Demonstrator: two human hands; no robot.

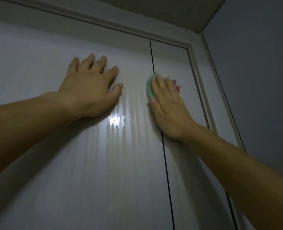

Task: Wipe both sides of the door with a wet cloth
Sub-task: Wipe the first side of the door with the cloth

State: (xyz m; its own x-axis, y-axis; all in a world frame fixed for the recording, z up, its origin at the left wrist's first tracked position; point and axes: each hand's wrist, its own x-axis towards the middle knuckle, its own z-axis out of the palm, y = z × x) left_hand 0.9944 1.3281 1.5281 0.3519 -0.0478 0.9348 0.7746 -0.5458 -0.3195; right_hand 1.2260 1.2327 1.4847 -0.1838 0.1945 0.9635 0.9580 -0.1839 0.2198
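A white door (91,163) fills the view, seen from below, with a thin dark vertical groove right of its middle. Shiny wet streaks run down the panel between my hands. My left hand (89,87) lies flat on the door, fingers spread, holding nothing. My right hand (167,103) presses a green cloth (149,87) with a pink part at its far side against the door, over the groove. Most of the cloth is hidden under my palm and fingers.
The white door frame (198,83) runs along the top and down the right side. A grey wall (257,80) stands close on the right, meeting the ceiling (179,10) above. The room is dim.
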